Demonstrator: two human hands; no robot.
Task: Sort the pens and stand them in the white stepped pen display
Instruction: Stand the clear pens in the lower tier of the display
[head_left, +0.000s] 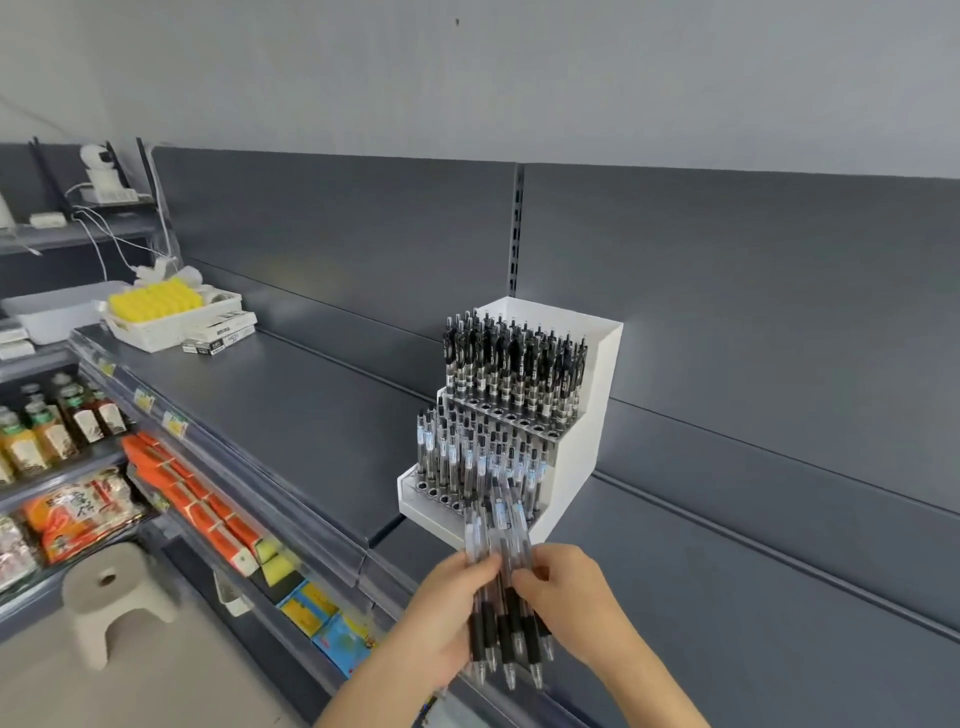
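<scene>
Several pens make up the bunch of pens (501, 582) that I hold in front of me, just below the white stepped pen display (597, 395); my left hand (447, 629) is curled round the bunch from the left side, and my right hand (576, 603) grips it from the right with bent fingers; both hands are closed on the same bunch. Each pen is a thin stick of see-through plastic with a soft black part low down and a small pointy tip; the tips point down toward me and the clear ends point up at the display. That display is a smooth, hard white box shaped like stairs, with tall flat sides; it sits on the dark grey shelf (291, 395), close to the front edge. Its high steps are packed with black-topped pens (514, 364) standing straight up; its lower steps hold clear pens (478, 457) with pale labels; little round holes (436, 491) show in the front row. Behind it the back wall (727, 291) is flat, dull grey metal with long lines; far to the left a white basket (156, 332) holds bumpy yellow things, and a pale round stool (117, 592) stands on the floor.
</scene>
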